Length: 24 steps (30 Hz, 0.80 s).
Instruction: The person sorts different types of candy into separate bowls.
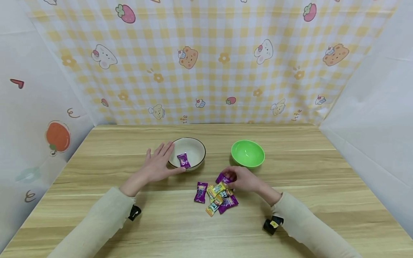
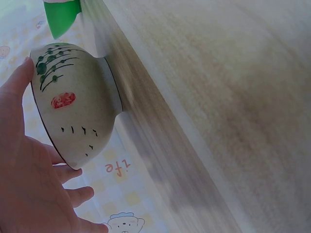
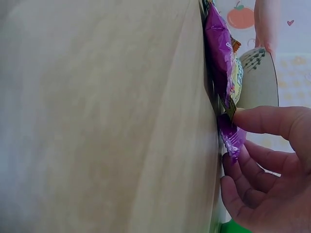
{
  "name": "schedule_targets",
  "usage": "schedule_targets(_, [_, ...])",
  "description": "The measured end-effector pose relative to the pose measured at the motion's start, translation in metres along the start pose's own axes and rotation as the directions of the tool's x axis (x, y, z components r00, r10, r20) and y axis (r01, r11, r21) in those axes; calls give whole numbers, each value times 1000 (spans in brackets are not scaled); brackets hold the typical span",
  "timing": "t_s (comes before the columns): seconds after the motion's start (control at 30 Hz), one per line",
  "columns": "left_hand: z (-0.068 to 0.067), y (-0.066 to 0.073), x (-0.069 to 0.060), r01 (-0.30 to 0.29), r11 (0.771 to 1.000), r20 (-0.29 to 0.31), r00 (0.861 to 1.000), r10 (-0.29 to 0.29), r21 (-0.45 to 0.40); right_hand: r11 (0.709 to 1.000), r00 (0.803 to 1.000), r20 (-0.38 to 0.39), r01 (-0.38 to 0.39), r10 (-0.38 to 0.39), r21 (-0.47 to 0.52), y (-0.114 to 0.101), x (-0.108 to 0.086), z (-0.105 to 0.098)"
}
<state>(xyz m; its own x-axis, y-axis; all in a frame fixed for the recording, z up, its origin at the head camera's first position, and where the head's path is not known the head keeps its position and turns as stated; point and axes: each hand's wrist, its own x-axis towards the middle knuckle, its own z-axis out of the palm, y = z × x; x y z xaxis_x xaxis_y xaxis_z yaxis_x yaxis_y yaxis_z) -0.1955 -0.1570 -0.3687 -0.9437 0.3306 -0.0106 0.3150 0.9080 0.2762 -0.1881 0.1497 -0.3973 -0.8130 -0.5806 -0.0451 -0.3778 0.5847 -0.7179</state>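
A white bowl with a dark rim holds one purple grape candy packet. My left hand rests on its left side, fingers spread and straight, thumb along the near rim; the left wrist view shows the bowl's painted outside. My right hand reaches into a small pile of candies and pinches a purple packet between thumb and fingers, at the pile's far side. Yellow packets and another purple packet lie in the pile, and a separate purple packet lies just left of it.
A green bowl stands behind the right hand, with nothing seen in it. The wooden table ends at a checked cloth backdrop. White cloth walls flank both sides.
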Motion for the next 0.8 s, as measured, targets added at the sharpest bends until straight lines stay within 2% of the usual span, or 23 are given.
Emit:
schedule_targets(0.27, [0,1,0,2,1000,0,1000,-2,5,1000,1000,-1,-15,15,7,-2,-1,3])
schedule_targets(0.4, [0,0,0,0,1000,-3,1000,0,3,996,999,8,-42,41,83,-1,-1,3])
schedule_targets(0.57, [0,0,0,-4,1000,-7,1000,4,3,972,996,6,-93,94,214,2,-1,2])
schedule_targets(0.8, [2,-1,0,-4,1000,-10,1000,4,4,950,994,6,-108,111,292,5,-2,-2])
